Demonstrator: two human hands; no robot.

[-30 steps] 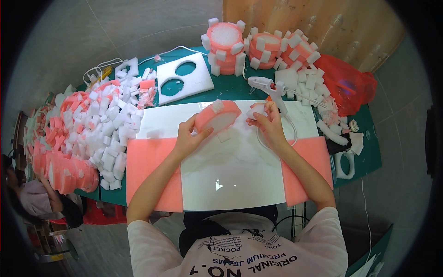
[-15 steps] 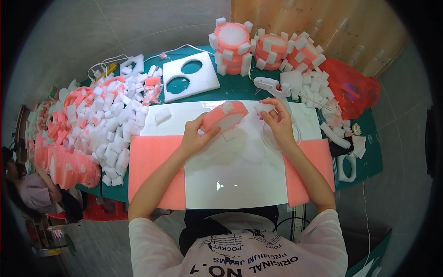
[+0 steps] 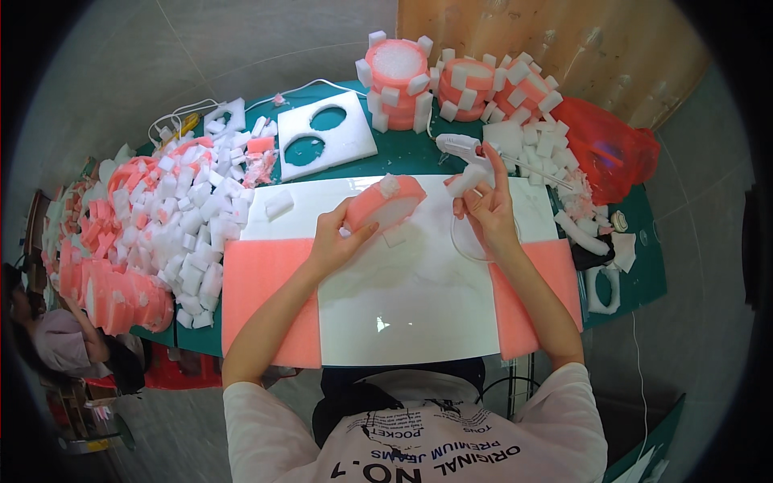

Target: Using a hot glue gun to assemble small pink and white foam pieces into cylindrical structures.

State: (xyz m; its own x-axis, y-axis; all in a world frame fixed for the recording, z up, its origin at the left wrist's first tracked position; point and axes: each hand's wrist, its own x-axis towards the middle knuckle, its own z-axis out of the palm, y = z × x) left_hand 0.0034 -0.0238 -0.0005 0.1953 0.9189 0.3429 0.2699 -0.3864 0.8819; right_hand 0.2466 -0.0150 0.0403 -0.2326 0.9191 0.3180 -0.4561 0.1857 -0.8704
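Observation:
My left hand (image 3: 328,241) is closed around the left side of a round pink-rimmed foam disc (image 3: 389,208) with a pale flat face, tilted above a glossy white board (image 3: 403,314). A white foam lump sits on its rim, and a small pale piece (image 3: 394,237) shows just below it. To the right, my right hand (image 3: 493,211) pinches a small white foam block (image 3: 462,185), its index finger pointing up. Just beyond that hand lies a white glue gun (image 3: 460,146), partly hidden by the fingers.
Loose white and pink foam pieces (image 3: 189,217) heap up at the left. Behind the board lie a white foam sheet with two round holes (image 3: 354,133) and block-studded pink foam cylinders (image 3: 394,80). Pink foam sheets (image 3: 270,298) flank the board; a red bag (image 3: 608,153) lies far right.
My right hand has turned, with its index finger now raised and the white foam block held lower in the pinch. The disc has shifted slightly left with my left hand.

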